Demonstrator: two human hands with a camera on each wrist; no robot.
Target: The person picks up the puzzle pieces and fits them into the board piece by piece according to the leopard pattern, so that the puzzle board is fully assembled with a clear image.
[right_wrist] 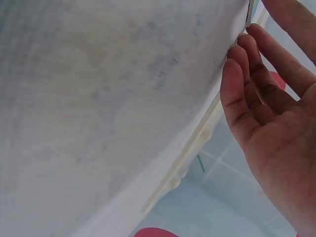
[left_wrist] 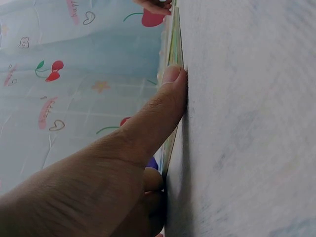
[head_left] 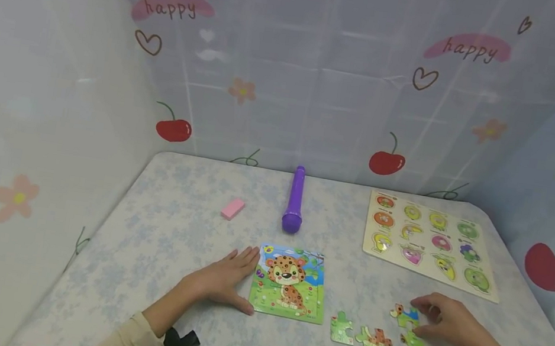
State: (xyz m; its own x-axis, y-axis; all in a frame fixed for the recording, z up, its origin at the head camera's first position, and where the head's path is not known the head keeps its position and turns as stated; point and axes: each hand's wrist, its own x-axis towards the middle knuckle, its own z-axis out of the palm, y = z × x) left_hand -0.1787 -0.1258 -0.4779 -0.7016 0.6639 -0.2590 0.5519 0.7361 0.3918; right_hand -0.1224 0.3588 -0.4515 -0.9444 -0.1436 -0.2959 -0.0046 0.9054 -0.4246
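Touching leopard board (head_left: 289,282), left hand (head_left: 225,279) outstretched.

Head view looks down, wrist views skim the tabletop (head_left: 185,213)

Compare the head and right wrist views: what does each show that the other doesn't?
Only head: the left hand, the leopard picture, the purple stick and the pink block.

Only right wrist: the palm side of the right hand and the fruit board in side profile.

Both: that hand and board, the table and the curtain.
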